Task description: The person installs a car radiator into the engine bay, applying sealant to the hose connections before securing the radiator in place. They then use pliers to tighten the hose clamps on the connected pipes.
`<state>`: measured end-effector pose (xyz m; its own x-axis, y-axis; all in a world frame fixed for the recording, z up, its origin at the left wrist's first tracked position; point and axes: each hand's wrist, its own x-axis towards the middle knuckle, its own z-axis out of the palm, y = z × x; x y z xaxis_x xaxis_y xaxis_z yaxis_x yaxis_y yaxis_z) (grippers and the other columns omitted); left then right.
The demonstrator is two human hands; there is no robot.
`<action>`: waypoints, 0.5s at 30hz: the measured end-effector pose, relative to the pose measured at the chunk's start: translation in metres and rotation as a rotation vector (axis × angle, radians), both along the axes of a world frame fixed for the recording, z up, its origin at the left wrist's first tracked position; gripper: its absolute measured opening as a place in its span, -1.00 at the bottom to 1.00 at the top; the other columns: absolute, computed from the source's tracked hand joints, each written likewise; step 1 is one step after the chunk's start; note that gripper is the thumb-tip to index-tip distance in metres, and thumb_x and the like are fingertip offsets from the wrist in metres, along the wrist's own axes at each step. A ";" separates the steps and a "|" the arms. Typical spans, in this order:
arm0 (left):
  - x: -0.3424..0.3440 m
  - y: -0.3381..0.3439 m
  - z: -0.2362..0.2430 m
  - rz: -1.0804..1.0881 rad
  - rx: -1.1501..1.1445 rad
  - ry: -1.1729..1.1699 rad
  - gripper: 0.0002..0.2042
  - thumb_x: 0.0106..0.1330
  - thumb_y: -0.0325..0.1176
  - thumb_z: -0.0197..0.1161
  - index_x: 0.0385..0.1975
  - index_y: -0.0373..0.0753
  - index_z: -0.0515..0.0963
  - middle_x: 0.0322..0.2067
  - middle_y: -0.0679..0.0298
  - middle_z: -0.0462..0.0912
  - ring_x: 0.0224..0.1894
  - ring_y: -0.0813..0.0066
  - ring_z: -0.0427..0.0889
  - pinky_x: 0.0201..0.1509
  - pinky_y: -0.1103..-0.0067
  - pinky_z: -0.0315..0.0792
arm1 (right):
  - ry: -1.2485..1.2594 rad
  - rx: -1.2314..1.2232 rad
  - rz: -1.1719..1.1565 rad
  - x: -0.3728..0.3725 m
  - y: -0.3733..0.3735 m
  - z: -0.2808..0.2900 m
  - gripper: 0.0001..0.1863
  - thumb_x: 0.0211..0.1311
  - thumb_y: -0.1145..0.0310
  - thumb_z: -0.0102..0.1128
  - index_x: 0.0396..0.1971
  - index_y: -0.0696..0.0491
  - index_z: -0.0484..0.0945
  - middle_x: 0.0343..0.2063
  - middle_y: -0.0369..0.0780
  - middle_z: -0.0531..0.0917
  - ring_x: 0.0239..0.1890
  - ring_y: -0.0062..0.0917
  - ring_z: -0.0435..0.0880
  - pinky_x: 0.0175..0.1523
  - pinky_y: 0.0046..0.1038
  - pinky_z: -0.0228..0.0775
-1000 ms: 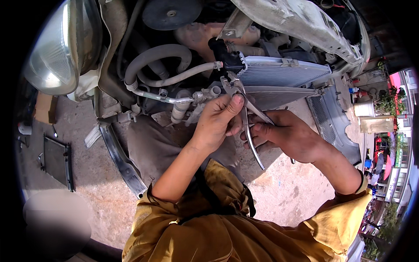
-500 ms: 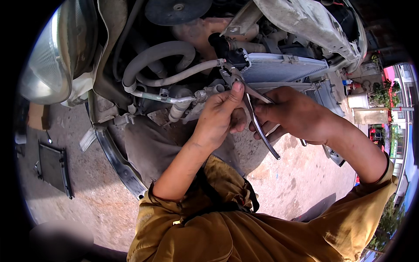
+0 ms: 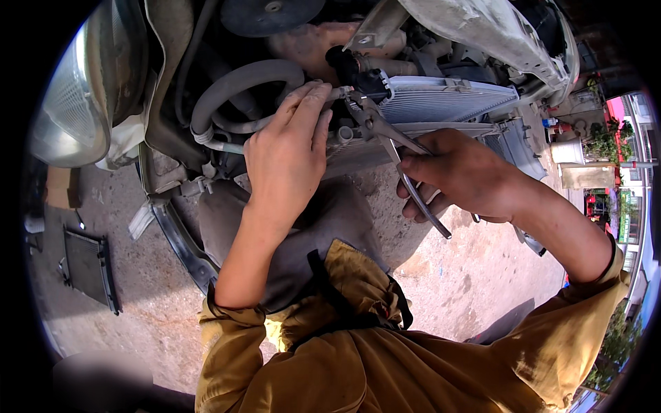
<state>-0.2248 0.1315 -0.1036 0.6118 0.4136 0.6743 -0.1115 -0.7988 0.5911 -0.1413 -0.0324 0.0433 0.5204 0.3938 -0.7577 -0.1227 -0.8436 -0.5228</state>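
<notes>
My right hand point(image 3: 468, 175) is closed around the handles of metal pliers point(image 3: 375, 125). Their jaws reach to the end of a thin grey hose point(image 3: 242, 126), beside a black fitting at the radiator's point(image 3: 447, 102) left corner. Whether the jaws bite on a clamp there is too small to tell. Over that same hose, just left of the jaws, my left hand point(image 3: 286, 151) lies with its fingers bent round it and its back toward me. The fingertips' far side is hidden.
A thick curved hose point(image 3: 227, 86) loops behind my left hand. At far left is a headlight point(image 3: 72, 96). A detached radiator-like panel point(image 3: 89, 268) and a cardboard box point(image 3: 63, 187) are on the ground. A pale body panel point(image 3: 482, 38) overhangs at upper right.
My left hand has left the pliers' head and moved left onto the thin hose. The pliers stay in my right hand, their jaws still at the hose end.
</notes>
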 end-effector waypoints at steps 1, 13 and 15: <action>0.003 0.001 -0.002 0.008 0.035 0.033 -0.75 0.30 -0.44 0.28 -0.03 -0.21 0.63 -0.07 0.23 0.72 -0.30 0.10 0.74 -0.25 0.36 0.61 | -0.007 -0.008 -0.001 -0.001 0.001 0.001 -0.64 0.51 0.31 0.09 -0.04 0.37 0.39 -0.28 -0.05 0.66 -0.33 -0.32 0.76 -0.23 -0.32 0.72; 0.017 0.005 -0.002 0.074 0.091 0.174 -0.78 0.27 -0.39 0.34 -0.09 -0.13 0.71 -0.19 0.18 0.76 -0.23 0.12 0.75 -0.20 0.39 0.62 | -0.031 -0.015 0.024 -0.003 0.000 0.002 -0.64 0.51 0.29 0.09 -0.06 0.36 0.40 -0.27 -0.04 0.65 -0.33 -0.33 0.75 -0.25 -0.31 0.73; 0.016 0.005 -0.002 0.070 0.086 0.172 -0.78 0.27 -0.39 0.34 -0.10 -0.13 0.71 -0.19 0.17 0.76 -0.22 0.12 0.75 -0.20 0.40 0.62 | -0.030 -0.017 0.023 -0.004 0.001 0.003 -0.64 0.51 0.29 0.09 -0.06 0.36 0.39 -0.27 -0.04 0.65 -0.33 -0.32 0.76 -0.25 -0.31 0.73</action>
<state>-0.2086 0.1365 -0.1058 0.6926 0.4045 0.5972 0.0430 -0.8496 0.5256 -0.1448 -0.0313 0.0466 0.5338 0.3931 -0.7487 -0.0878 -0.8548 -0.5114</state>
